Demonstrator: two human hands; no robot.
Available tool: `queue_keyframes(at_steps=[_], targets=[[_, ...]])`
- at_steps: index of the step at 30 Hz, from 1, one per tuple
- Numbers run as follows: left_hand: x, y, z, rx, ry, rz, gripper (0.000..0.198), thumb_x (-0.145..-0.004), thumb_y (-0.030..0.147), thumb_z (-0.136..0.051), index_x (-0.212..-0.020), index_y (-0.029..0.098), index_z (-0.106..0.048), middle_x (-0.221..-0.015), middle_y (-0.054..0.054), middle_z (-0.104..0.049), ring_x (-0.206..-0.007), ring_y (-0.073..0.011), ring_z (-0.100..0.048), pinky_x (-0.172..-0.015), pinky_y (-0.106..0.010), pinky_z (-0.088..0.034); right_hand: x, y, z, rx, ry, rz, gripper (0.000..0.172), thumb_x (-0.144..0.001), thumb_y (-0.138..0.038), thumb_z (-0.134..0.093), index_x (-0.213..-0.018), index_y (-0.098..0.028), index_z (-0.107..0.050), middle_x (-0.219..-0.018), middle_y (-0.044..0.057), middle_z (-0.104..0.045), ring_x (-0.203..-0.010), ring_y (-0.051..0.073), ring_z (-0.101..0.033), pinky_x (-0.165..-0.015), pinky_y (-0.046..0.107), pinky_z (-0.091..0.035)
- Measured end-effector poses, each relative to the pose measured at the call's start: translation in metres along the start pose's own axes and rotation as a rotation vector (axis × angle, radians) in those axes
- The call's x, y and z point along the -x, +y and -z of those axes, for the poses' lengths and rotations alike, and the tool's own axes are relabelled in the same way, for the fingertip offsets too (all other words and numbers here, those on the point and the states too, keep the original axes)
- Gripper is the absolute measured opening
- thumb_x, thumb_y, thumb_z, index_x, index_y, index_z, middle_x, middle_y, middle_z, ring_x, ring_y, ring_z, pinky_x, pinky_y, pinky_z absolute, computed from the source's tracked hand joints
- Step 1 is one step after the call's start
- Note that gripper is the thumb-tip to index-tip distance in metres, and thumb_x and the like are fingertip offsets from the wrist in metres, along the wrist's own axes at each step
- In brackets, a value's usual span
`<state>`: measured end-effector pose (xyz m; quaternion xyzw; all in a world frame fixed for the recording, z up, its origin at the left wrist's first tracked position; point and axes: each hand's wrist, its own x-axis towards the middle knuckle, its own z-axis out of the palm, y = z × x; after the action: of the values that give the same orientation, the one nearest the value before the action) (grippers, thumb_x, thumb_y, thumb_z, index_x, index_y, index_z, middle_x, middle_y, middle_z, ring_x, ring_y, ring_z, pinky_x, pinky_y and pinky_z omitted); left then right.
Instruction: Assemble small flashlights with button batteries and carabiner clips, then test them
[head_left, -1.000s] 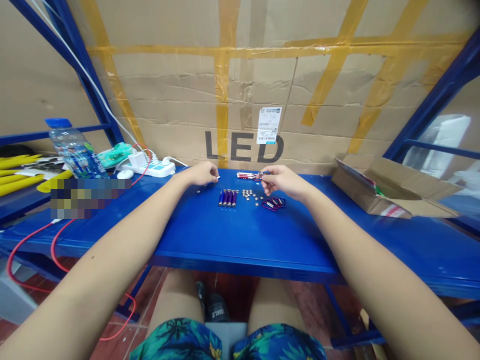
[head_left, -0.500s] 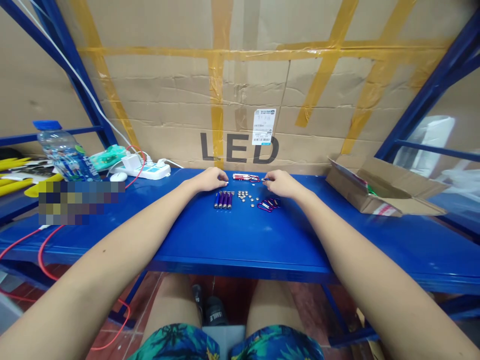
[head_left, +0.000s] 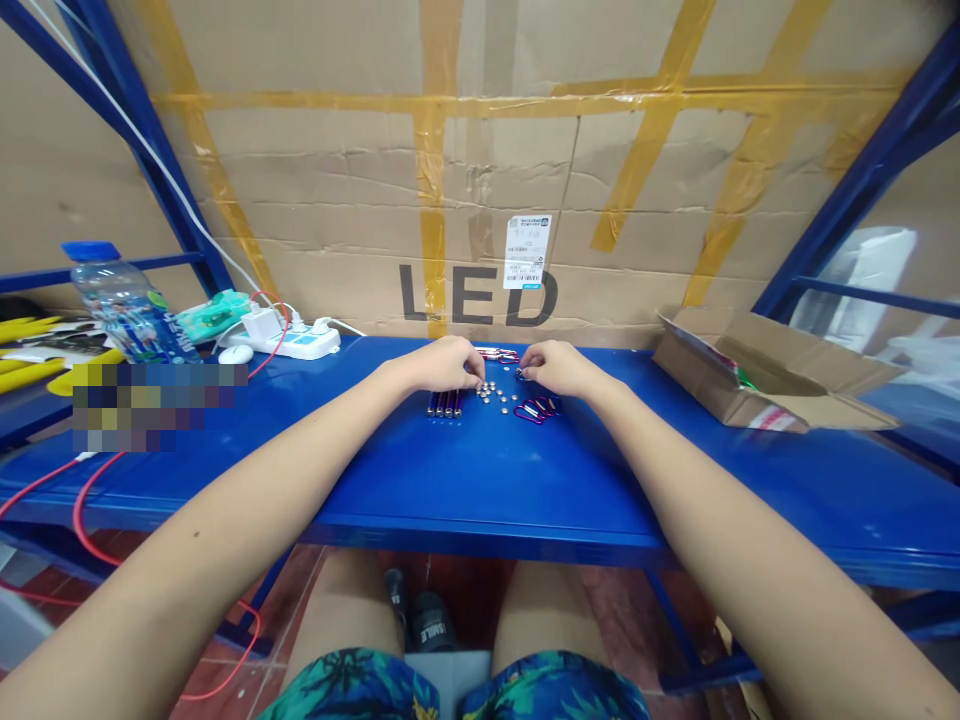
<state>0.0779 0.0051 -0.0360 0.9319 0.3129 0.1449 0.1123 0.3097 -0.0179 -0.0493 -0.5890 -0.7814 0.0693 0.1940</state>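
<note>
My left hand (head_left: 452,366) reaches over the back of a row of purple metal tubes (head_left: 445,405). Its thumb and finger are pinched together at the edge of a scatter of small silver button cells (head_left: 490,392); whatever is between the fingertips is too small to make out. To the right, my right hand (head_left: 551,366) is closed on a small dark loop that looks like a carabiner clip (head_left: 520,374). Several purple carabiner clips (head_left: 537,410) lie just in front of it. Behind both hands rests a red and silver tube (head_left: 498,354), partly hidden by my left hand.
The blue table (head_left: 480,480) backs onto a large cardboard sheet (head_left: 337,200). On the left stand a water bottle (head_left: 127,305) and a white power strip (head_left: 296,342) with cables. An open cardboard box (head_left: 757,385) sits at the right.
My left hand has moved right, from behind the tubes to the button cells, and now covers the tubes' far ends. My right hand has shifted slightly; the dark loop in it shows more.
</note>
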Motion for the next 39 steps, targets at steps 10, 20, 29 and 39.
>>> queue_keyframes(at_steps=[10, 20, 29, 39], targets=[[0.002, 0.012, 0.003, -0.119, -0.028, 0.043, 0.014, -0.075, 0.020, -0.067, -0.083, 0.024, -0.078, -0.083, -0.002, -0.076, -0.079, -0.0207, -0.066, -0.075, -0.033, -0.046, 0.007, -0.023, -0.002, -0.123, -0.036, 0.168, 0.015, -0.080, -0.014, -0.059, -0.083, -0.019, -0.073, -0.084, 0.004, -0.075, -0.076, 0.019, -0.067, -0.069, 0.028, -0.046], [0.002, 0.020, 0.004, -0.124, -0.091, 0.058, 0.020, -0.074, 0.017, -0.062, -0.087, 0.020, -0.076, -0.083, -0.001, -0.075, -0.078, -0.0153, -0.064, -0.075, -0.027, -0.045, 0.009, -0.025, 0.001, -0.096, -0.037, 0.133, 0.014, -0.082, -0.014, -0.058, -0.084, -0.018, -0.071, -0.086, 0.004, -0.075, -0.078, 0.018, -0.065, -0.068, 0.026, -0.044], [-0.011, -0.001, 0.005, -0.004, -0.009, 0.095, 0.018, -0.066, 0.018, -0.060, -0.081, 0.017, -0.069, -0.082, -0.002, -0.070, -0.070, -0.0132, -0.058, -0.066, -0.027, -0.042, 0.007, -0.020, 0.003, -0.091, -0.010, 0.113, 0.012, -0.083, -0.017, -0.060, -0.086, -0.018, -0.072, -0.092, 0.005, -0.076, -0.083, 0.019, -0.066, -0.070, 0.026, -0.045], [-0.029, -0.019, 0.001, 0.067, -0.053, 0.195, 0.018, -0.069, 0.017, -0.061, -0.081, 0.015, -0.073, -0.081, -0.004, -0.072, -0.073, -0.0157, -0.061, -0.070, -0.028, -0.045, 0.007, -0.016, 0.002, -0.115, -0.011, 0.172, 0.013, -0.083, -0.015, -0.060, -0.083, -0.019, -0.073, -0.090, 0.003, -0.076, -0.081, 0.017, -0.067, -0.072, 0.026, -0.046]])
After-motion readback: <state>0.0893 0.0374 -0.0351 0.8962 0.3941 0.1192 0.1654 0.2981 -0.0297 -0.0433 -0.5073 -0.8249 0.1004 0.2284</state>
